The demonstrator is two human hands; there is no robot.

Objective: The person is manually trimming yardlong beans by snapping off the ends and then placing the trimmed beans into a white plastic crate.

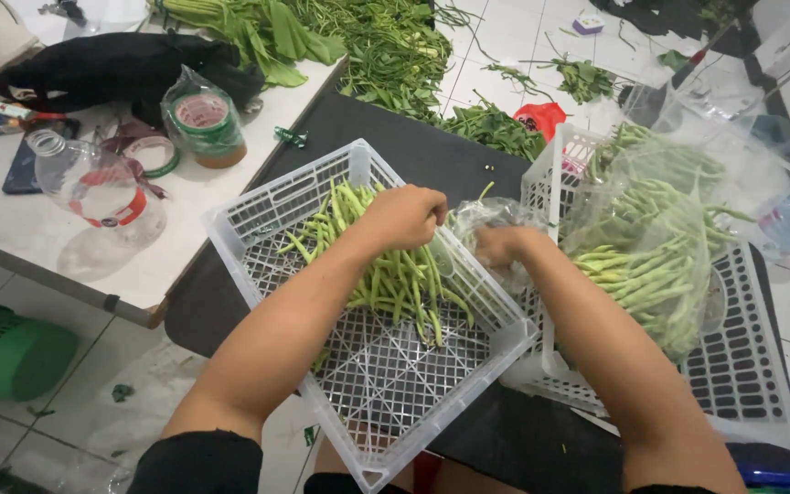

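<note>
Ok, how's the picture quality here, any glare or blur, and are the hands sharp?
Head view: bright, even light; both hands, left and right, look sharp over the beans. Glare whitens the clear bag at right. Soft shadow under the bottle on the table. Edges bend slightly, as from a wide lens.

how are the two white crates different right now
The left crate sits tilted toward the person, with loose green beans lying on its grid floor; the right crate holds its beans inside a big clear plastic bag. The left hand grips beans in the left crate; the right hand holds a small clear bag between the crates. Both are white plastic lattice.
</note>
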